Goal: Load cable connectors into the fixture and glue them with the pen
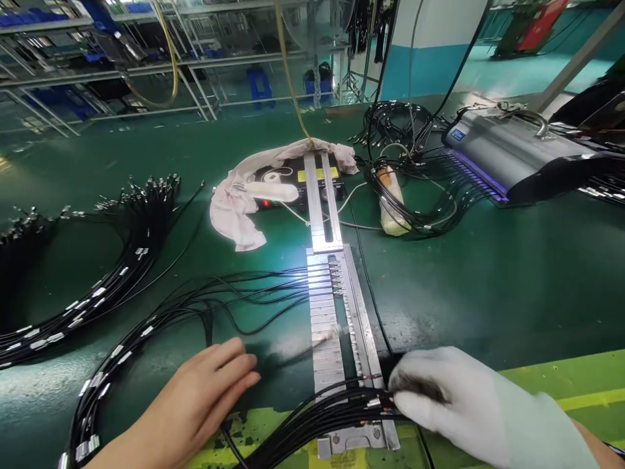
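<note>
My left hand (205, 391), bare, is closed with its fingers together at the left of a slotted metal fixture (325, 339). A single black cable (297, 356), smeared by motion, runs from its fingertips over the fixture; the grip itself is partly hidden. My right hand (454, 397), in a white glove, pinches the ends of a bundle of black cables (317, 417) across the fixture's near end. Several black cables (273, 277) lie in the fixture's far slots, their stripped tips side by side under a bright light.
Behind the fixture, a black box (290, 172) is partly covered by a pale cloth (229, 208). Cable bundles (122, 267) lie at left. Farther right are a wrapped bar (390, 202), coiled cables (398, 127) and a grey machine (517, 150) with purple light.
</note>
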{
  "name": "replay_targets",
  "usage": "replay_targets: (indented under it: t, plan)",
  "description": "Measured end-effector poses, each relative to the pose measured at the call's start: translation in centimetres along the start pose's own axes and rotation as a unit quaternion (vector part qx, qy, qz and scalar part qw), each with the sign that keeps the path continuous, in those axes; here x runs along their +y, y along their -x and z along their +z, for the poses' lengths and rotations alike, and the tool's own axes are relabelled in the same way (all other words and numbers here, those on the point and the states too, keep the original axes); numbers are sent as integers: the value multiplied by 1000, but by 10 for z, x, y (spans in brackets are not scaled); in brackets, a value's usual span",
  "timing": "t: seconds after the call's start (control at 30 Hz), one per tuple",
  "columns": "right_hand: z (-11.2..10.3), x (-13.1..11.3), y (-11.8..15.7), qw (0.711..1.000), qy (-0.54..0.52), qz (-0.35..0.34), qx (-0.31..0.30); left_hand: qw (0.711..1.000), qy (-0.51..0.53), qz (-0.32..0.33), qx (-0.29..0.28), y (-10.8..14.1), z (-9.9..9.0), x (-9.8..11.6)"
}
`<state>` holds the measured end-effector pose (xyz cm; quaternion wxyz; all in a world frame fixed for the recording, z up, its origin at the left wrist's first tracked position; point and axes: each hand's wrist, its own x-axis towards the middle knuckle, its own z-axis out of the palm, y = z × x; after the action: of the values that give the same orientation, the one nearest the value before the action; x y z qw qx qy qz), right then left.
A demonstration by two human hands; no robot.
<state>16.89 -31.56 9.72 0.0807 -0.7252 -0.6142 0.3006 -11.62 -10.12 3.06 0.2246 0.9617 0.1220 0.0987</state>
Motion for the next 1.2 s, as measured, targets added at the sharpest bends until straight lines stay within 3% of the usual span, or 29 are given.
replay_targets:
  t: [0.07,0.13,0.27,0.37,0.5,0.63,0.73,0.8,1.0,1.2]
  plan:
    - [-4,6,2,1000,-2,-3,-16,999,11,-25,35,-6,3,1]
    - [-13,14,-3,1000,3,6,5,997,-29,-23,71,-19,13,2]
    - [-36,29,-33,991,-4,26,133,989,-81,35,118,-51,38,8]
    - [-40,36,-64,975,-74,-19,209,994,19,39,102,-67,47,17]
    - [-27,44,-99,939,-139,-80,306,987,144,-5,69,-73,50,25]
    - [-17,51,-111,934,-164,-98,302,979,184,7,85,-73,45,17]
    - [-18,53,-110,933,-183,-94,295,981,124,46,144,-77,31,-1]
    - [-20,53,-108,933,-189,-96,291,983,79,62,155,-82,23,-14]
    - [-22,52,-110,936,-187,-100,280,989,-29,117,81,-85,20,-35]
    - [-21,53,-111,938,-187,-95,276,982,-125,124,70,-81,21,-36]
